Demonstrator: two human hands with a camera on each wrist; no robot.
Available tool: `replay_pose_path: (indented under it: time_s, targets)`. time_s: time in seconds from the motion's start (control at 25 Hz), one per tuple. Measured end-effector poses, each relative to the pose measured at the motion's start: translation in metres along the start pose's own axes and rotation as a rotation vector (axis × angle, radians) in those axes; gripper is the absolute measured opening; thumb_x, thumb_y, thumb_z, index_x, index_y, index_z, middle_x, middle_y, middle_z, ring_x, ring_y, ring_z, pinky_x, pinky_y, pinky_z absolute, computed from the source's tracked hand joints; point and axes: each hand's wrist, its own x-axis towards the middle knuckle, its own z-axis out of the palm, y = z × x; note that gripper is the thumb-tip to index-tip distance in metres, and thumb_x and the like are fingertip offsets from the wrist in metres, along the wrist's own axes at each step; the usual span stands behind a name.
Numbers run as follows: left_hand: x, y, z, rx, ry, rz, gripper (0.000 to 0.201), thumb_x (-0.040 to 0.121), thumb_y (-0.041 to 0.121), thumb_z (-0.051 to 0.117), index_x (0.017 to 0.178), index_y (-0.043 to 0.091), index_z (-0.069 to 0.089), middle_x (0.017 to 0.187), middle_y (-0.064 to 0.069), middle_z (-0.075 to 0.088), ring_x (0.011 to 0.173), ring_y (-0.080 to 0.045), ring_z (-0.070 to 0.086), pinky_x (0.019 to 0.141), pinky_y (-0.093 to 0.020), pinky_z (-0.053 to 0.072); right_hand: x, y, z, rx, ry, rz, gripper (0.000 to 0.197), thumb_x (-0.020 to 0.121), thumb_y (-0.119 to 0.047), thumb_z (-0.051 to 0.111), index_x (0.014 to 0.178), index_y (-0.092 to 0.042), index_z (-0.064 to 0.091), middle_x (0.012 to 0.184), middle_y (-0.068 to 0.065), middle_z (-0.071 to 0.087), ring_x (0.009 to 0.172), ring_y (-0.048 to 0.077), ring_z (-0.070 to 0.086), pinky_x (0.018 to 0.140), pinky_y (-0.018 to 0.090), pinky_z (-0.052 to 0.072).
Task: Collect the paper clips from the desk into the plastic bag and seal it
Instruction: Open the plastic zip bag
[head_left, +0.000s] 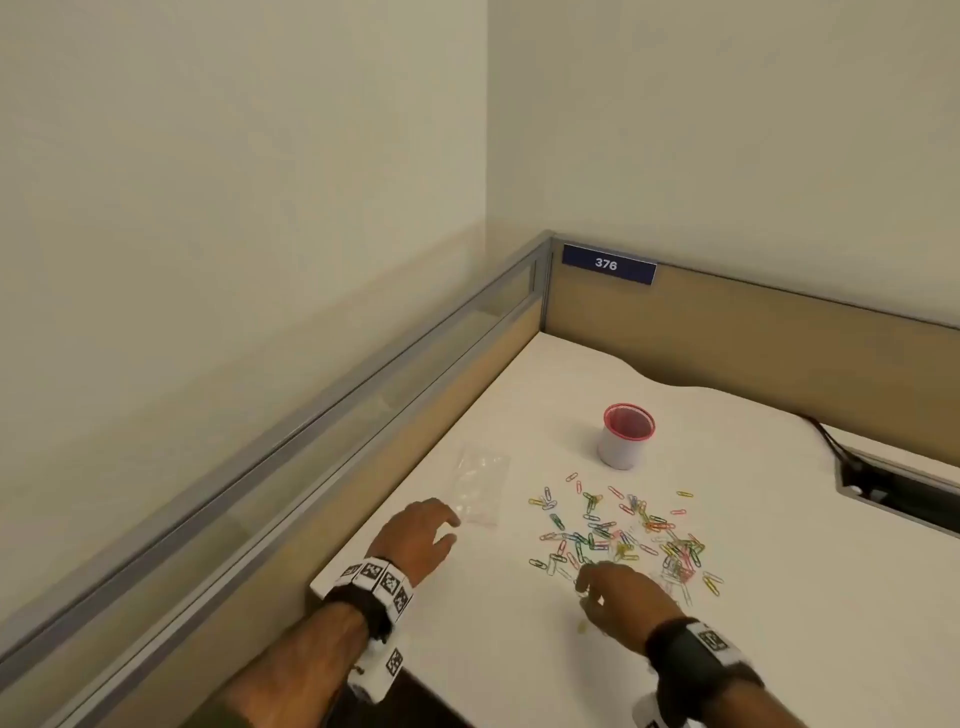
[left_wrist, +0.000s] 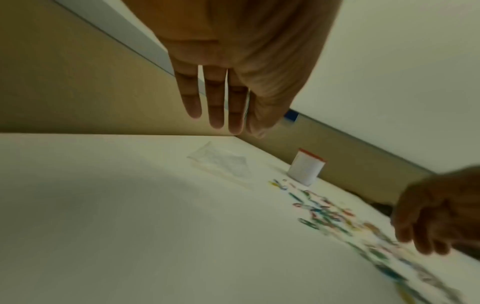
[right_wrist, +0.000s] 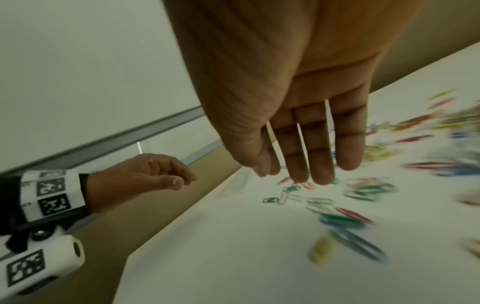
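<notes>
Dozens of coloured paper clips (head_left: 623, 535) strewn flat on white desk (head_left: 779, 623), loose patch right of centre, some overlapping or tangled, near edge of patch under right hand (head_left: 621, 597). Judged light, thin, stiff wire, slick coating; likely to skid on smooth top and hook on each other. Best pinched by fingertips a few at a time, or raked into a heap and scooped; lone flat ones hard to get a nail under.

Clear plastic bag (head_left: 480, 488) flat on desk, left of clips, apart from them, empty as far as visible. Judged flimsy, limp, near weightless; mouth needs holding open, so take at top edge by strip. Faint pink line at near end, probably zip seal; not sure. Seal state cannot tell.

Left hand (head_left: 418, 535) just at near corner of bag, fingers (left_wrist: 215, 102) straight and loosely spread, holding nothing; touching bag or only hovering cannot tell. Looks relaxed, slightly curled in right wrist view.

Right hand over near edge of clip patch, fingers (right_wrist: 322, 160) extended downward, tips close to or on clips, nothing visibly gripped. Much motion blur in wrist views.

White cup with red rim (head_left: 626, 436) upright beyond clips, well apart from both hands. Blue tag 376 (head_left: 608, 264) on partition at back corner.

Collection judged not yet begun.
</notes>
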Motion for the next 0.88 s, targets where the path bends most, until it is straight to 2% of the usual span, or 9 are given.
replay_pose_path:
  time_s: [0.12,0.24,0.32,0.4,0.56,0.68,0.76,0.88]
  targets:
    - [0.047,-0.013,0.001,0.057,-0.063,-0.011,0.028,0.092,0.033,0.060,0.120,0.032,0.057,0.128,0.012,0.057,0.121,-0.016,0.053,0.099,-0.031,0.043,0.068,-0.030,-0.004,0.007,0.004,0.027,0.024,0.091,-0.030,0.052,0.114,-0.026,0.057,0.118,-0.002,0.060,0.105,0.017,0.057,0.090,0.028,0.047]
    - [0.080,-0.021,0.006,0.068,-0.175,0.006,0.042,0.088,0.036,0.066,0.127,0.031,0.054,0.135,0.010,0.055,0.126,-0.017,0.050,0.103,-0.034,0.041,0.120,-0.059,-0.001,0.050,-0.047,0.060,0.029,0.089,-0.028,0.055,0.118,-0.024,0.055,0.121,0.002,0.059,0.109,0.021,0.057,0.093,0.031,0.046]
    - [0.094,-0.025,0.011,0.066,-0.257,0.013,0.052,0.081,0.043,0.074,0.127,0.032,0.054,0.133,0.008,0.056,0.124,-0.019,0.052,0.103,-0.035,0.043,0.145,-0.065,0.006,0.088,-0.053,0.105,0.034,0.089,-0.027,0.056,0.122,-0.024,0.053,0.122,0.003,0.060,0.111,0.021,0.057,0.095,0.031,0.045]
    - [0.105,-0.027,0.013,0.083,-0.263,0.041,0.058,0.072,0.049,0.079,0.123,0.031,0.058,0.128,0.007,0.058,0.119,-0.020,0.056,0.100,-0.035,0.045,0.165,-0.074,0.009,0.141,-0.041,0.153,0.037,0.088,-0.024,0.057,0.125,-0.024,0.052,0.121,0.005,0.061,0.110,0.022,0.058,0.096,0.033,0.047]
    - [0.112,-0.027,0.017,0.255,-0.236,0.228,0.051,0.079,0.052,0.073,0.121,0.024,0.064,0.128,0.005,0.058,0.114,-0.020,0.057,0.100,-0.036,0.044,0.184,-0.081,0.014,0.265,-0.032,0.229,0.038,0.085,-0.017,0.060,0.122,-0.024,0.056,0.115,0.004,0.064,0.102,0.021,0.061,0.092,0.032,0.050]
    - [0.116,-0.029,0.019,0.295,-0.222,0.255,0.046,0.084,0.051,0.066,0.122,0.024,0.063,0.127,0.004,0.057,0.113,-0.021,0.056,0.099,-0.038,0.042,0.195,-0.079,0.013,0.314,-0.033,0.242,0.026,0.086,-0.011,0.060,0.109,-0.021,0.066,0.111,0.001,0.063,0.098,0.018,0.060,0.089,0.027,0.050]
    - [0.115,-0.029,0.021,0.301,-0.218,0.265,0.038,0.088,0.046,0.062,0.121,0.025,0.063,0.127,0.003,0.057,0.112,-0.021,0.056,0.098,-0.038,0.042,0.199,-0.079,0.013,0.312,-0.034,0.235,0.018,0.086,-0.008,0.059,0.099,-0.015,0.071,0.107,0.003,0.067,0.095,0.019,0.062,0.088,0.027,0.052]
    - [0.114,-0.028,0.022,0.274,-0.184,0.280,0.026,0.095,0.037,0.056,0.114,0.025,0.068,0.126,0.004,0.061,0.112,-0.020,0.056,0.097,-0.037,0.044,0.200,-0.076,0.007,0.354,-0.030,0.230,0.016,0.087,-0.008,0.058,0.094,-0.007,0.073,0.098,0.006,0.071,0.089,0.021,0.067,0.087,0.030,0.055]
